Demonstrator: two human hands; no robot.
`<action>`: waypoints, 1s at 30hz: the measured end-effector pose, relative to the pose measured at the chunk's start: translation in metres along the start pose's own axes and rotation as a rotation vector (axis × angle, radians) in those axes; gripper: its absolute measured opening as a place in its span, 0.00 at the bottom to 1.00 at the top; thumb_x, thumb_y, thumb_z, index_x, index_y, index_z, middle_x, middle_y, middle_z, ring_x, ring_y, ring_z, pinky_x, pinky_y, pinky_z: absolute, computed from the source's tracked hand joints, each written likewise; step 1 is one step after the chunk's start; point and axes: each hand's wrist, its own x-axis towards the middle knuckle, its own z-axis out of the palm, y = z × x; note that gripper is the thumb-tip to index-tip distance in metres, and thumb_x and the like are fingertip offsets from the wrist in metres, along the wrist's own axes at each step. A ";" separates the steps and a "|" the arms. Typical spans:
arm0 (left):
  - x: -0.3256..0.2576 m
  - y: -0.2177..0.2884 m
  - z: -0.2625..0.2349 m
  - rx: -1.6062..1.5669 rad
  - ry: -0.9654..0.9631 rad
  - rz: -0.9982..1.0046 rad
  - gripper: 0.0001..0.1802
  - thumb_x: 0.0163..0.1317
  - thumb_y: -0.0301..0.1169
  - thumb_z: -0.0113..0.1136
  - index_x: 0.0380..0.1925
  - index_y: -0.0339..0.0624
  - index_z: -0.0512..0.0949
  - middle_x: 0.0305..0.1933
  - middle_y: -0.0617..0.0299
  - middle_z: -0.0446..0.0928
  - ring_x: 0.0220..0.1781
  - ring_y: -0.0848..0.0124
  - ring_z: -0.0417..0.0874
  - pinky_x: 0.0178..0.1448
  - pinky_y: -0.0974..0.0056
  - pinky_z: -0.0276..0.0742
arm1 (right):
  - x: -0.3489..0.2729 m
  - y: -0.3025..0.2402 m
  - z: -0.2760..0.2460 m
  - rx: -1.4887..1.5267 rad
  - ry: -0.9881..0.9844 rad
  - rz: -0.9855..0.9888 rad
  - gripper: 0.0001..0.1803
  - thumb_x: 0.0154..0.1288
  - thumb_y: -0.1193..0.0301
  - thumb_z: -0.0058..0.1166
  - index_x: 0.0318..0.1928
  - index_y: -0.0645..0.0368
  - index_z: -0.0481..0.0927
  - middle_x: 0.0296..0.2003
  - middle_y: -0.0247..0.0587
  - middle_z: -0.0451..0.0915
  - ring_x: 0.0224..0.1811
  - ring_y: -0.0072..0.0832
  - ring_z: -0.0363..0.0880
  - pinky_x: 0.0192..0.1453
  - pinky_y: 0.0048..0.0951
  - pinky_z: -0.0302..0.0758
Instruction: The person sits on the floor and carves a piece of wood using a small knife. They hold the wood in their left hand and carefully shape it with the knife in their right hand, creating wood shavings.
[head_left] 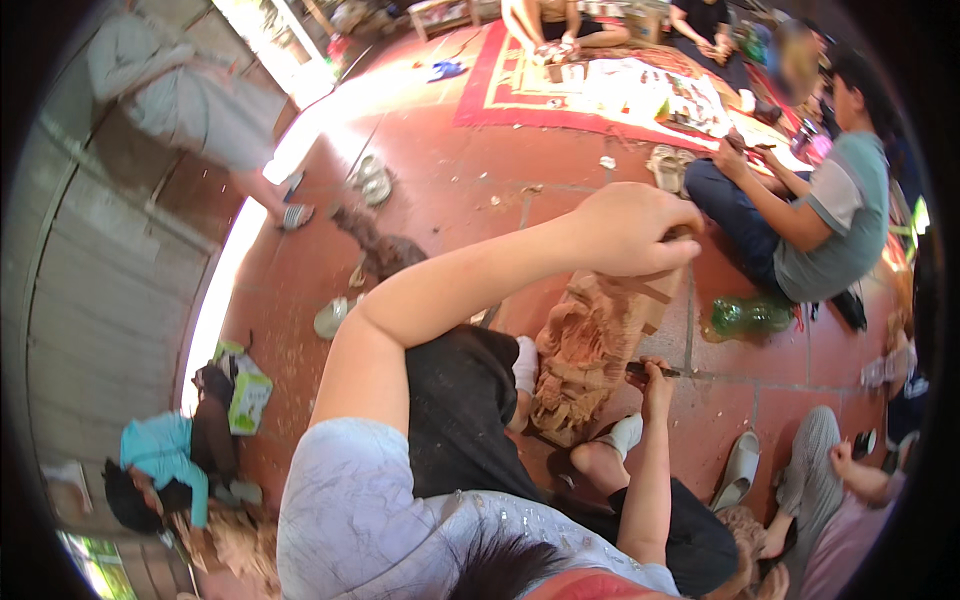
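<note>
A reddish-brown carved wooden block [583, 345] on the red tiled floor [735, 405], between the feet [625, 432]. Right hand [656, 390]: closed round a slim dark tool [638, 369]. Left hand [640, 228]: curled above, contents unclear. Bracing the block should steady the tool.

This appeared to be an informal woodcarving workshop: a carved wooden piece [585, 345] and a slim tool [636, 370] showed at four o'clock, pale scraps [607, 162] dotted the red tiled floor [450, 215], and another carving [240, 550] lay between seven and eight.
</note>
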 end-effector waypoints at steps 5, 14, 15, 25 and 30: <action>-0.002 0.002 -0.001 -0.030 -0.026 -0.040 0.18 0.56 0.42 0.52 0.37 0.42 0.79 0.33 0.54 0.80 0.37 0.56 0.81 0.42 0.55 0.75 | 0.011 0.024 -0.020 -0.100 0.105 0.002 0.06 0.64 0.75 0.43 0.37 0.63 0.74 0.28 0.40 0.76 0.23 0.26 0.77 0.25 0.24 0.78; -0.004 -0.004 -0.002 0.000 -0.028 -0.055 0.19 0.53 0.43 0.49 0.35 0.43 0.81 0.31 0.52 0.80 0.36 0.54 0.81 0.41 0.54 0.76 | -0.024 -0.006 0.011 0.056 0.094 0.057 0.08 0.65 0.74 0.43 0.40 0.65 0.73 0.33 0.43 0.77 0.30 0.31 0.81 0.32 0.28 0.82; -0.005 -0.004 0.000 0.007 -0.026 -0.054 0.19 0.53 0.44 0.49 0.35 0.43 0.81 0.32 0.52 0.81 0.36 0.54 0.81 0.42 0.54 0.76 | -0.021 -0.004 0.008 0.017 0.085 0.006 0.08 0.66 0.73 0.43 0.40 0.64 0.73 0.33 0.43 0.77 0.29 0.31 0.81 0.32 0.28 0.81; -0.007 -0.003 0.003 0.008 -0.028 -0.079 0.19 0.54 0.44 0.50 0.37 0.44 0.81 0.33 0.53 0.81 0.38 0.55 0.81 0.43 0.54 0.76 | 0.000 0.024 0.003 -0.203 0.049 -0.050 0.09 0.64 0.74 0.44 0.41 0.65 0.74 0.33 0.43 0.78 0.28 0.28 0.79 0.32 0.27 0.80; 0.000 0.002 -0.003 -0.013 -0.054 -0.028 0.18 0.55 0.43 0.51 0.38 0.44 0.80 0.34 0.53 0.81 0.39 0.55 0.81 0.44 0.54 0.76 | 0.014 0.024 -0.018 -0.151 0.106 -0.078 0.07 0.63 0.74 0.46 0.36 0.64 0.76 0.26 0.41 0.77 0.22 0.25 0.77 0.26 0.24 0.77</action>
